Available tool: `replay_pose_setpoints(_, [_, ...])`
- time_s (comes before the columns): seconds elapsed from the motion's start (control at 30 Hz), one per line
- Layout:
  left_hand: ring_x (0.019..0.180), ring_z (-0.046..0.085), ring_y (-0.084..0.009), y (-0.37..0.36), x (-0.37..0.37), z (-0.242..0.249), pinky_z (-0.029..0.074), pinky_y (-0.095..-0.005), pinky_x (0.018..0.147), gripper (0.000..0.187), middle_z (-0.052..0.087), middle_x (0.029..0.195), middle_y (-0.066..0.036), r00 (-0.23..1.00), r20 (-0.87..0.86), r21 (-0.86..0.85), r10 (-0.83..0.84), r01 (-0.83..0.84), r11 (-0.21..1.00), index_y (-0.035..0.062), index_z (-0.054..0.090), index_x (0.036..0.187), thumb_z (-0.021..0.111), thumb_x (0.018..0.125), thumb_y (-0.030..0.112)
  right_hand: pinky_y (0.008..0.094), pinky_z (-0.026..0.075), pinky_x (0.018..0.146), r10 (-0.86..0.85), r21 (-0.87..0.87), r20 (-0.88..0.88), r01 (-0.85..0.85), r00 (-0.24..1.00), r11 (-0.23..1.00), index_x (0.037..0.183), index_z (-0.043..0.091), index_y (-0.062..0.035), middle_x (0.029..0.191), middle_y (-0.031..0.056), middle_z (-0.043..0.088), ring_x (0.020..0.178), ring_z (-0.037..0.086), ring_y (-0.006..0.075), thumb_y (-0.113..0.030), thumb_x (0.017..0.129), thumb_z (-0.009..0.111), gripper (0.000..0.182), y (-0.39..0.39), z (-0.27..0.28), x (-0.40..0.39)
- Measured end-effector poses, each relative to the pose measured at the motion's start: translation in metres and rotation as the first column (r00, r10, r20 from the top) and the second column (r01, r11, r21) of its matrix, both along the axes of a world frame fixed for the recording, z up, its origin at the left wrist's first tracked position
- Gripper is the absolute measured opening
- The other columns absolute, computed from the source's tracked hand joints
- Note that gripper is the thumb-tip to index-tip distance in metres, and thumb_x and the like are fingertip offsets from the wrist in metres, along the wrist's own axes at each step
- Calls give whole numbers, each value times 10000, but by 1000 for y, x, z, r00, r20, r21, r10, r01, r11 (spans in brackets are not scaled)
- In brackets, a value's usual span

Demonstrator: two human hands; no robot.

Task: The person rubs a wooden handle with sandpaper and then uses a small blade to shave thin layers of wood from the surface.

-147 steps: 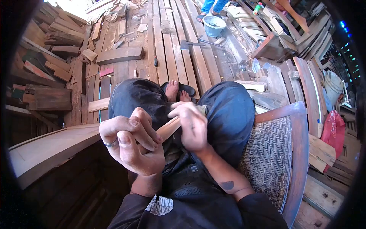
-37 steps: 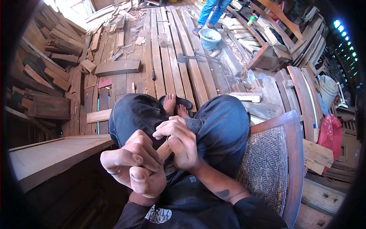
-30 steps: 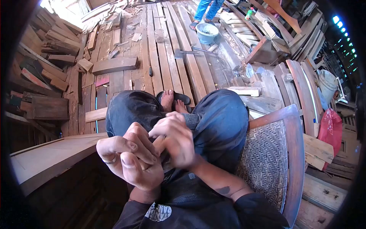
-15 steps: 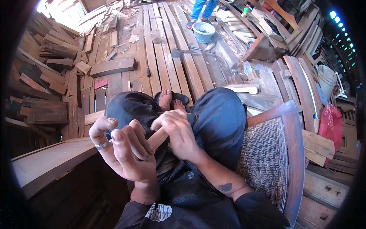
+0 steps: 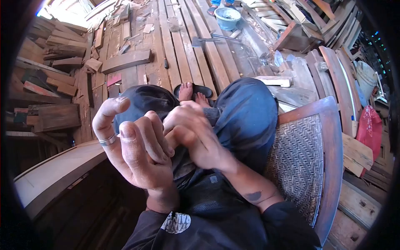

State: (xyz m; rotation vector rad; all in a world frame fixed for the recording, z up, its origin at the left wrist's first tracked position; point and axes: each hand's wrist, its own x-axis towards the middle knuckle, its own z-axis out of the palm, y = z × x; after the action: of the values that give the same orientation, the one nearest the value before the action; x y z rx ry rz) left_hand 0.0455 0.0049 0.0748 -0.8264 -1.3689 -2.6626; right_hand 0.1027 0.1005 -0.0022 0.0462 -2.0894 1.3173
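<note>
My left hand (image 5: pixel 139 150) is raised on the left with the palm up and a ring on one finger. Its lower fingers curl round the end of a light wooden stick, now almost wholly hidden between the hands. Against it, above my lap, my right hand (image 5: pixel 193 135) is closed round the stick and blurred by motion. Both hands are in front of my dark trousers (image 5: pixel 246 112).
A woven-panel wooden chair part (image 5: pixel 298 154) stands at my right. A pale board (image 5: pixel 58 171) lies at left. Ahead on the plank floor are a wood block (image 5: pixel 127 61), a hammer-like tool (image 5: pixel 204 40) and a bucket (image 5: pixel 228 20) beside another person's feet (image 5: pixel 212 9).
The view has tilted down, so the floor items sit higher in the picture. My right hand has shifted against my left, and the stick between them is now mostly covered.
</note>
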Motion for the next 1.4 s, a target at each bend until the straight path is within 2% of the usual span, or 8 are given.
replay_pose_setpoints(0.33, [372,209,-69,-10,-5,-4,256,-242,487,385,320,467,53,999,21,13,-46,46,999,-50,513,1378,474,1110,224,452,396,995,55,-43,-104,-60,993,997,1025,675,-30,1052,133,650,1036,615,333,-205,988,546,220,-6,-2,-5])
replay_pose_setpoints(0.43, [369,217,-73,-15,-6,-1,265,-241,476,400,319,466,52,999,34,-44,-8,9,999,-63,500,1373,472,1106,233,470,390,1075,-16,61,103,10,994,998,1027,678,-10,1052,143,698,1084,639,343,-254,1069,415,361,17,-36,-2])
replay_pose_setpoints(0.47, [368,218,-75,-16,-4,0,268,-239,473,402,318,465,52,999,41,-64,0,2,998,-68,496,1370,470,1106,234,456,390,1066,3,-135,256,33,967,990,994,680,-27,1068,131,698,1096,639,334,-267,1063,417,364,18,-37,-1])
replay_pose_setpoints(0.63, [364,233,-72,-18,-5,-9,271,-238,466,384,335,454,47,994,-11,49,-110,111,993,-63,502,1336,464,1104,241,477,377,1015,62,-47,-70,-65,996,997,993,666,-53,1043,145,655,1050,623,341,-255,995,507,257,-20,10,1])
replay_pose_setpoints(0.8, [360,223,-83,-30,-18,-16,283,-245,496,376,334,444,35,995,-14,15,-100,100,995,-34,523,1280,406,1120,285,473,386,1067,-43,-19,305,51,951,999,994,692,-24,1093,122,702,1107,639,304,-229,1069,355,401,14,-27,-4])
replay_pose_setpoints(0.93, [336,287,-108,-30,-15,-21,311,-262,463,379,384,448,22,962,-140,74,-234,246,966,-38,513,1190,433,1150,330,493,339,1065,-23,-57,-61,20,998,998,1007,684,-64,1030,124,668,1089,626,324,-248,994,455,294,-20,6,1])
replay_pose_setpoints(1.13, [366,276,-101,-32,-17,-23,299,-276,484,470,386,462,24,947,-197,70,-255,273,959,-13,523,1221,287,1171,390,485,327,1155,-53,11,250,52,967,999,988,666,-28,1057,127,692,1100,652,291,-234,1026,396,341,14,-28,-4])
replay_pose_setpoints(1.4, [363,318,-112,-30,-11,-23,316,-285,465,551,412,464,30,950,-186,74,-251,268,960,36,545,1140,291,1158,525,460,401,987,-5,-7,-19,5,1000,1000,901,653,-54,913,120,660,970,645,342,-240,978,516,244,-4,-4,-1])
